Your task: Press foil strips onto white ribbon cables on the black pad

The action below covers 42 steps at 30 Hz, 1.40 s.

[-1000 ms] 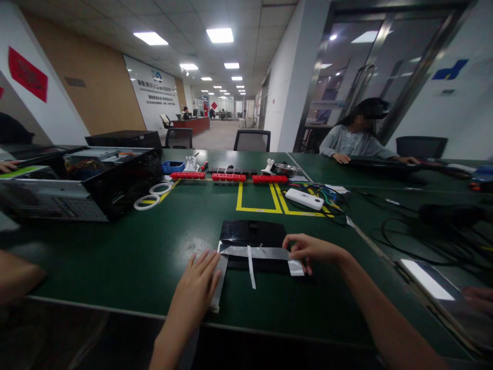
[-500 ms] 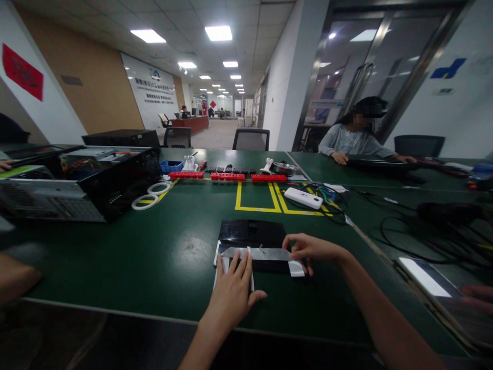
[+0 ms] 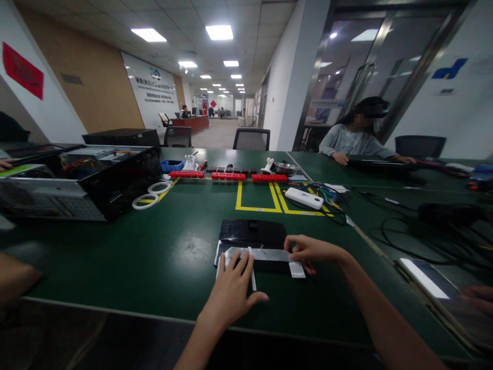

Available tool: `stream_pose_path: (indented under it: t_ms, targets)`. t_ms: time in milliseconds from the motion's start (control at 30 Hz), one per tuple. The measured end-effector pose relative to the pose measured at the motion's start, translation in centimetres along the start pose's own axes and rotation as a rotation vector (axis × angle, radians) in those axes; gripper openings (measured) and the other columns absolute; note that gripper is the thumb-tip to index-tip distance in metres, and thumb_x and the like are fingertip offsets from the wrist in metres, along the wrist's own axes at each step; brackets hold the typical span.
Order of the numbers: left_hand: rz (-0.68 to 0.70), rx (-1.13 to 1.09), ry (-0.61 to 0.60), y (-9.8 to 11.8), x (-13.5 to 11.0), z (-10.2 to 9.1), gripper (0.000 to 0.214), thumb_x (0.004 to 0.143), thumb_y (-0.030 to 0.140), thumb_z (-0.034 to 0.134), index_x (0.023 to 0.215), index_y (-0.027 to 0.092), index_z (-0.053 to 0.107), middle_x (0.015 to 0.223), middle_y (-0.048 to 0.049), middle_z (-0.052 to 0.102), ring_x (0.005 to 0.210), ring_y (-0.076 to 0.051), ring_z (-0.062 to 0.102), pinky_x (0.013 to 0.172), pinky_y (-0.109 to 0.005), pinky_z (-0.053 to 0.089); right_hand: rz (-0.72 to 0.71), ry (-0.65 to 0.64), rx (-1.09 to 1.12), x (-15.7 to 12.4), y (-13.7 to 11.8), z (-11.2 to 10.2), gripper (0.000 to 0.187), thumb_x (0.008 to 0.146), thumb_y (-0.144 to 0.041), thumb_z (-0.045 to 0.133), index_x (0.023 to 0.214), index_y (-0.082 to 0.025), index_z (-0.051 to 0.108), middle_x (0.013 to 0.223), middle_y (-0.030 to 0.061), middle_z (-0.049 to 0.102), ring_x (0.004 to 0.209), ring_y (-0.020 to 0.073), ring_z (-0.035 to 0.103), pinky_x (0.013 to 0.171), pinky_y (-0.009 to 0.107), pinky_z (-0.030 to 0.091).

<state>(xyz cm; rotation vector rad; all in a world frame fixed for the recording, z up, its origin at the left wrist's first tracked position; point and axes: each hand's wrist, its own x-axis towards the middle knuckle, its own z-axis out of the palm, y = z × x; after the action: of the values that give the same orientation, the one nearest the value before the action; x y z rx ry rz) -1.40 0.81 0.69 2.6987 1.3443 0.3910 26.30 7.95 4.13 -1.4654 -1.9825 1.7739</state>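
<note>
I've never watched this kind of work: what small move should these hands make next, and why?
Perhaps the left hand should press along the silver strip toward the right hand: it lies over the strip's left part, while the right hand is at the other end.

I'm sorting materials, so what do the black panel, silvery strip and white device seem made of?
Black panel: likely glossy plastic, judging by its soft reflections. Silvery strip: perhaps smooth film or foil; its pale sheen fits either. White device: probably satin plastic, given its even colour.
</note>
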Motion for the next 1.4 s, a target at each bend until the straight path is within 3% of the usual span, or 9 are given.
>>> stream_pose_path:
  t_ms: [400, 533, 633, 733, 800, 900, 1067, 1233, 1400]
  targets:
    - [-0.016, 0.02, -0.015, 0.1, 0.0, 0.1, 0.084, 0.077, 0.069, 0.042, 0.141, 0.015, 0.03, 0.146, -0.015, 0.032, 0.133, -0.038, 0.026, 0.103, -0.065, 0.018, -0.007, 0.001, 0.007, 0.0, 0.1, 0.0, 0.047, 0.073, -0.045, 0.064, 0.099, -0.018, 0.036, 0.058, -0.0062, 0.054, 0.044, 0.0124, 0.057, 0.038, 0.018, 0.043]
    - [0.012, -0.061, -0.004, -0.4, -0.2, -0.1, 0.081, 0.081, 0.065, 0.042, 0.143, 0.017, 0.023, 0.147, -0.0128, 0.03, 0.135, -0.034, 0.023, 0.106, -0.06, 0.018, -0.007, -0.001, -0.005, -0.1, 0.0, 0.1, 0.043, 0.075, -0.042, 0.062, 0.098, -0.018, 0.036, 0.057, -0.0063, 0.054, 0.043, 0.0116, 0.057, 0.037, 0.018, 0.043]
    - [-0.024, -0.143, 0.079, -1.6, -0.8, -1.1, 0.066, 0.09, 0.049, 0.04, 0.144, 0.017, 0.019, 0.147, -0.0107, 0.032, 0.135, -0.025, 0.027, 0.108, -0.052, 0.022, -0.004, 0.007, -0.002, -0.3, -0.2, 0.2, 0.043, 0.074, -0.042, 0.062, 0.099, -0.018, 0.036, 0.057, -0.0059, 0.054, 0.043, 0.0113, 0.057, 0.038, 0.018, 0.043]
    - [-0.115, -0.153, 0.279, -3.8, -2.2, -2.3, 0.046, 0.094, 0.036, 0.033, 0.137, 0.019, 0.036, 0.139, -0.008, 0.045, 0.13, -0.021, 0.036, 0.109, -0.046, 0.025, 0.0, 0.013, -0.001, -0.5, -0.5, 0.3, 0.044, 0.074, -0.043, 0.062, 0.1, -0.018, 0.036, 0.059, -0.0053, 0.055, 0.044, 0.0108, 0.057, 0.039, 0.018, 0.043]
    - [-0.175, -0.129, 0.392, -5.8, -3.5, -2.8, 0.038, 0.094, 0.035, 0.034, 0.126, 0.021, 0.05, 0.129, -0.0066, 0.056, 0.123, -0.021, 0.046, 0.106, -0.044, 0.031, 0.01, 0.017, -0.006, -0.6, -0.5, 0.3, 0.045, 0.074, -0.044, 0.062, 0.1, -0.018, 0.037, 0.06, -0.0049, 0.056, 0.045, 0.011, 0.057, 0.04, 0.018, 0.043]
    - [-0.289, -0.096, 0.498, -9.0, -5.8, -2.4, 0.039, 0.093, 0.038, 0.034, 0.117, 0.02, 0.058, 0.115, -0.0079, 0.064, 0.108, -0.022, 0.057, 0.096, -0.039, 0.043, 0.017, 0.025, -0.016, -0.5, -0.4, 0.2, 0.047, 0.073, -0.046, 0.062, 0.101, -0.018, 0.037, 0.061, -0.0042, 0.056, 0.046, 0.0115, 0.058, 0.04, 0.019, 0.043]
    - [-0.41, -0.061, 0.509, -12.5, -8.3, -0.5, 0.041, 0.09, 0.044, 0.035, 0.105, 0.019, 0.064, 0.104, -0.0085, 0.068, 0.097, -0.023, 0.063, 0.087, -0.038, 0.049, 0.011, 0.023, -0.019, -0.6, -0.2, 0.1, 0.046, 0.074, -0.047, 0.062, 0.101, -0.017, 0.038, 0.06, -0.0033, 0.056, 0.047, 0.0126, 0.059, 0.04, 0.019, 0.043]
    - [-0.36, -0.056, 0.465, -12.3, -8.3, -0.1, 0.038, 0.089, 0.043, 0.038, 0.103, 0.021, 0.065, 0.105, -0.0074, 0.068, 0.099, -0.024, 0.062, 0.089, -0.038, 0.048, -0.029, 0.062, -0.014, -0.8, -0.6, 0.3, 0.044, 0.074, -0.045, 0.064, 0.097, -0.017, 0.04, 0.059, -0.0043, 0.055, 0.044, 0.0103, 0.055, 0.038, 0.017, 0.04]
    - [-0.372, -0.043, 0.449, -12.1, -8.2, -0.2, 0.036, 0.089, 0.042, 0.04, 0.104, 0.021, 0.065, 0.107, -0.0078, 0.067, 0.103, -0.024, 0.06, 0.091, -0.04, 0.046, -0.179, 0.114, -0.004, -1.1, -1.8, 0.4, 0.037, 0.078, -0.043, 0.062, 0.095, -0.016, 0.043, 0.061, -0.0053, 0.052, 0.043, 0.0071, 0.051, 0.038, 0.016, 0.04]
